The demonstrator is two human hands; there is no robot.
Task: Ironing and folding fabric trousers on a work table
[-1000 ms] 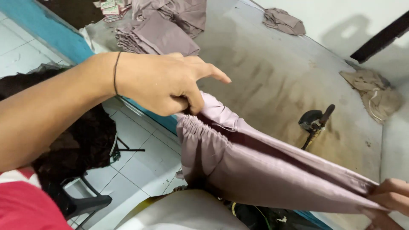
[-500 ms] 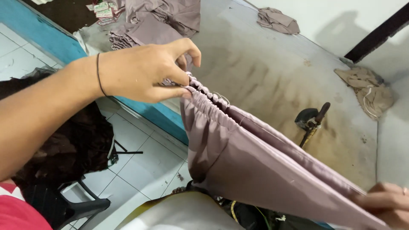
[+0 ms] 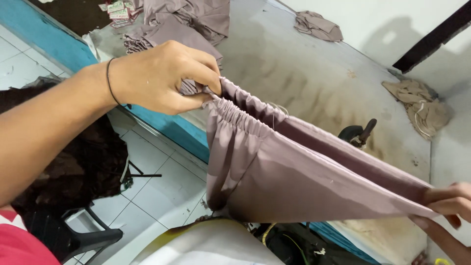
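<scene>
A mauve fabric piece (image 3: 294, 172) with a gathered elastic edge is stretched in the air between my two hands, above the edge of a worn grey table (image 3: 314, 83). My left hand (image 3: 164, 78), with a thin black band on the wrist, pinches the gathered end at the upper left. My right hand (image 3: 449, 198) grips the opposite end at the lower right edge of the view, partly cut off. The cloth hangs down in the middle towards a white rounded object (image 3: 196, 245).
A pile of the same mauve fabric (image 3: 181, 24) lies at the table's far left, a small mauve bundle (image 3: 319, 25) further back, a tan cloth heap (image 3: 422, 105) at the right. A black tool (image 3: 358, 133) rests on the table. A dark chair with black cloth (image 3: 73, 172) stands on the tiled floor.
My left hand has shifted its grip along the gathered edge and pulled it up and left, so the cloth is drawn tauter. My right hand keeps hold of the far end.
</scene>
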